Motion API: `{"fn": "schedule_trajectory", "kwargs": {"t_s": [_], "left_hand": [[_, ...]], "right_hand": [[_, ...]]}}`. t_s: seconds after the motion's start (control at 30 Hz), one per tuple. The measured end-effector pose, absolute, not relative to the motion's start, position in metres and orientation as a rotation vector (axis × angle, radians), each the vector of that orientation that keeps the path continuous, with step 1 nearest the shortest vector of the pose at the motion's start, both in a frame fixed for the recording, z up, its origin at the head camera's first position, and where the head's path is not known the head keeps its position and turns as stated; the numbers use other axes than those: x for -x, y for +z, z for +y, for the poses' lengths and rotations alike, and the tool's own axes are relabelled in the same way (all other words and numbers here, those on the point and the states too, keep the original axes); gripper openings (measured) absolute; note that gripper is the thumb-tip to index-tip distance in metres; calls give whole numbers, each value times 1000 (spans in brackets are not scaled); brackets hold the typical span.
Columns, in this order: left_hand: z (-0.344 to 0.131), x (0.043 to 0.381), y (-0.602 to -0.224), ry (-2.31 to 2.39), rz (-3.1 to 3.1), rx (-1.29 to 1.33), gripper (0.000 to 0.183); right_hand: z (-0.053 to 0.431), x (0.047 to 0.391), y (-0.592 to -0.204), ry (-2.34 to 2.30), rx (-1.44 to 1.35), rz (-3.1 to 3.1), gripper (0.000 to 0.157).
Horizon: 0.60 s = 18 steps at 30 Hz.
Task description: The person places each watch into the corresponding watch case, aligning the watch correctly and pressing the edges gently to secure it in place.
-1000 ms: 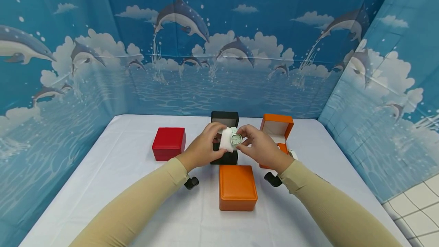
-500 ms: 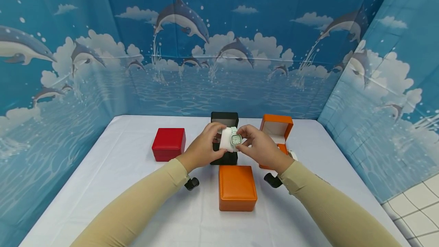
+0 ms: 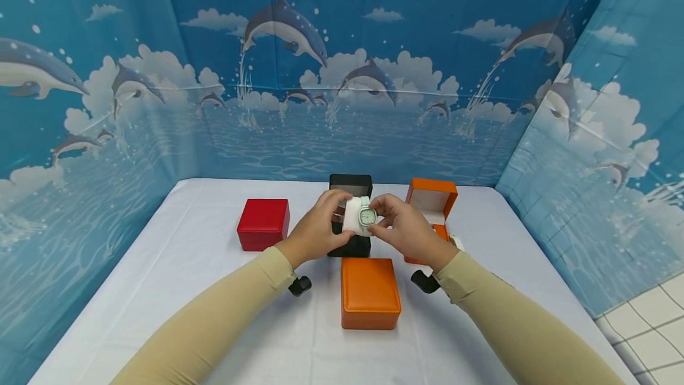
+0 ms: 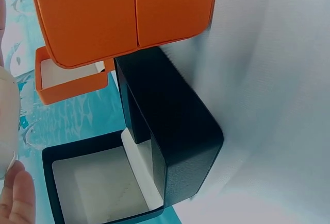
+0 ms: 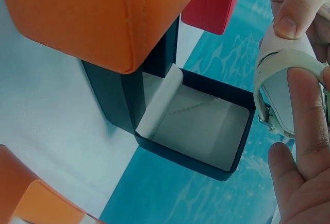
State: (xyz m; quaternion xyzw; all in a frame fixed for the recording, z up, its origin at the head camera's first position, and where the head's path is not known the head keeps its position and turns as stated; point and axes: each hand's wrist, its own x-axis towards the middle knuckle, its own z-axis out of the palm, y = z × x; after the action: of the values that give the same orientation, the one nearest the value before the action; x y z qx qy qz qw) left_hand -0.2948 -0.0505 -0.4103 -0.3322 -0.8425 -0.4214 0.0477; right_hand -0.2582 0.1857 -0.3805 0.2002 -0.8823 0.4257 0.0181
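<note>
My left hand [image 3: 319,226] grips a white watch pillow [image 3: 351,217] between thumb and fingers, above the open black watch box [image 3: 350,180]. A pale green wristwatch [image 3: 367,217] with a squarish face sits at the pillow's right end. My right hand [image 3: 410,230] pinches this watch at its case. In the right wrist view, the strap [image 5: 289,58] loops round the end of the pillow [image 5: 289,41], with a right finger against the strap; whether the finger is inside the loop I cannot tell. The left wrist view catches only the edge of the pillow [image 4: 7,116] and some fingertips.
A closed orange box [image 3: 370,284] stands in front of the black box. To the left is a closed red box [image 3: 263,223]. An open orange box [image 3: 431,188] stands at right, with a white item [image 3: 456,241] partly hidden beside it. A white cloth [image 3: 214,290] covers the table.
Both hands stay almost still over the black box. The watch has shifted very slightly upward on the pillow, if at all; the boxes have not moved.
</note>
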Motion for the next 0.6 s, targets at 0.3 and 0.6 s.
{"fn": "schedule_trajectory", "kwargs": {"t_s": [0.3,0.6], "left_hand": [[-50,294,-408,-1283,-2561,1011,74],[-52,294,-403,-1270,-2550,1014,73]], "right_hand": [[186,258,-379,1331,-646,-2729,40],[187,258,-377,1374,-688,-2708,39]]}}
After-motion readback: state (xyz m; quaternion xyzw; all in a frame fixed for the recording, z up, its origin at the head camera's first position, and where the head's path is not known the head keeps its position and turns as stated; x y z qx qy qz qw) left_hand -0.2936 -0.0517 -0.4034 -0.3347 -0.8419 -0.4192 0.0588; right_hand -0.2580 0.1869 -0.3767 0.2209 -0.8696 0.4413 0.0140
